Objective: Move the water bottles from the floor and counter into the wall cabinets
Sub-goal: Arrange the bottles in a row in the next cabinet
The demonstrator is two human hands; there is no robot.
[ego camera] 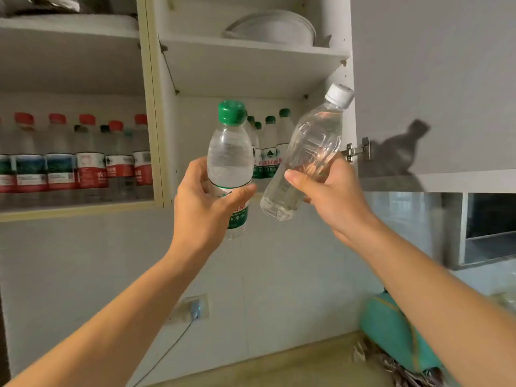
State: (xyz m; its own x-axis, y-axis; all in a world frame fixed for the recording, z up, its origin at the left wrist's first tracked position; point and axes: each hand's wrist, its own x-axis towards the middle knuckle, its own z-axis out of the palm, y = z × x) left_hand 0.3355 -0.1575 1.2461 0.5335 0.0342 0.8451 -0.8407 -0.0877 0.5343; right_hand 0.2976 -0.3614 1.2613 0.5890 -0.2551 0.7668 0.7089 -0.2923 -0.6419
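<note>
My left hand (205, 203) grips a green-capped water bottle (229, 152) upright by its green label. My right hand (332, 191) holds a clear, label-free bottle with a white cap (310, 152), tilted with the cap to the upper right. Both bottles are raised in front of the open middle wall cabinet (251, 60). On its lower shelf, behind the held bottles, stand several green-capped bottles (269, 143). The left cabinet (72, 210) holds a row of several red-capped bottles (89, 155).
The open cabinet door (432, 79) hangs at the right with its hinge (358, 150) close to the white cap. White plates (273, 26) lie on the upper shelf. Below are a tiled wall, a wall socket with a cable (195, 308) and a teal bag (396, 336) on the counter.
</note>
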